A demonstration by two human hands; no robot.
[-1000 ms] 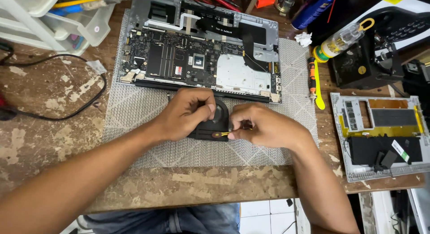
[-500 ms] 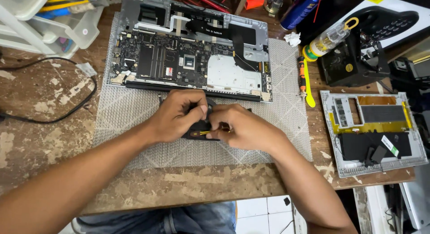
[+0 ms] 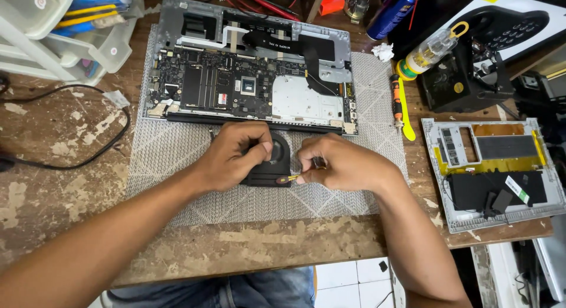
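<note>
Your worn wooden desk carries a grey mat; your left hand grips the black fan, your right hand pinches a small tool.

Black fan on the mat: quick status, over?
Left hand grips black fan on grey mat. Right hand pinches a small tool at its edge. Opened laptop lies behind, apart.

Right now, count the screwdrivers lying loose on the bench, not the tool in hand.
1: an orange-and-black screwdriver lies on the grey mat's right edge, beside a yellow pry tool, right of the opened laptop. Others may be hidden in the clutter at the back.
</note>
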